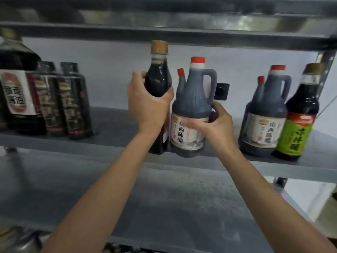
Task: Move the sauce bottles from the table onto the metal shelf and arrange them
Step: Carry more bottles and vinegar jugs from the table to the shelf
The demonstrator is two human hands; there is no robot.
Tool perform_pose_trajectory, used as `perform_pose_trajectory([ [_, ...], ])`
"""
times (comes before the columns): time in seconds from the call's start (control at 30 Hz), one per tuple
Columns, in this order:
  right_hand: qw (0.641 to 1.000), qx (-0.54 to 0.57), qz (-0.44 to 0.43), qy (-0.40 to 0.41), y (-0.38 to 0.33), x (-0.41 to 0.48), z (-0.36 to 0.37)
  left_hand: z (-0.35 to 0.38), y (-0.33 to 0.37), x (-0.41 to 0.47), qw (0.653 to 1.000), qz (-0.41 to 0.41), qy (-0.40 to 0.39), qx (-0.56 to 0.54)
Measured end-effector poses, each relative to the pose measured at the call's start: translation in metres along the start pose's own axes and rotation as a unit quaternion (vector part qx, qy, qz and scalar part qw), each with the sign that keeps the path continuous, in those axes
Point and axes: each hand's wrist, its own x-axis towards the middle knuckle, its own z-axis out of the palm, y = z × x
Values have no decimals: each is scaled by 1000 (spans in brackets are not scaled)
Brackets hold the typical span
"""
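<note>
My left hand (145, 106) is wrapped around a tall dark sauce bottle (158, 77) with a tan cap, held upright at the front edge of the grey metal shelf (113, 121). My right hand (215, 125) grips a red-capped vinegar jug (193, 99) with a handle and a white label, right beside the tall bottle. Both bottle bases sit at or just over the shelf's front lip; I cannot tell if they rest on it.
At the left of the shelf stand a large soy sauce jug (16, 84) and two slim dark bottles (73, 101). At the right stand a second vinegar jug (268, 114) and a green-labelled bottle (299, 117). A lower shelf (164, 198) lies beneath.
</note>
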Motion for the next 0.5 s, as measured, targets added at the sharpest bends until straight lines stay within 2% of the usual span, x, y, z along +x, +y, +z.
perform_pose_trajectory([
  [0.2, 999, -1, 8, 47, 23, 21, 14, 30, -17, 6, 999, -36, -21, -29],
  [0.27, 999, -2, 9, 47, 27, 25, 10, 34, -23, 3, 989, -78, -87, -91],
  [0.33, 999, 7, 14, 37, 31, 27, 2, 26, -30, -3, 949, -151, -220, -167],
  [0.4, 999, 29, 19, 17, 34, 27, -6, 9, -45, -10, 876, -207, -390, -193],
  [0.47, 998, 56, 34, 0, 40, 26, -13, -7, -61, -15, 806, -189, -540, -152],
  [0.5, 997, 68, 44, -3, 43, 25, -14, -10, -68, -15, 788, -162, -580, -126],
])
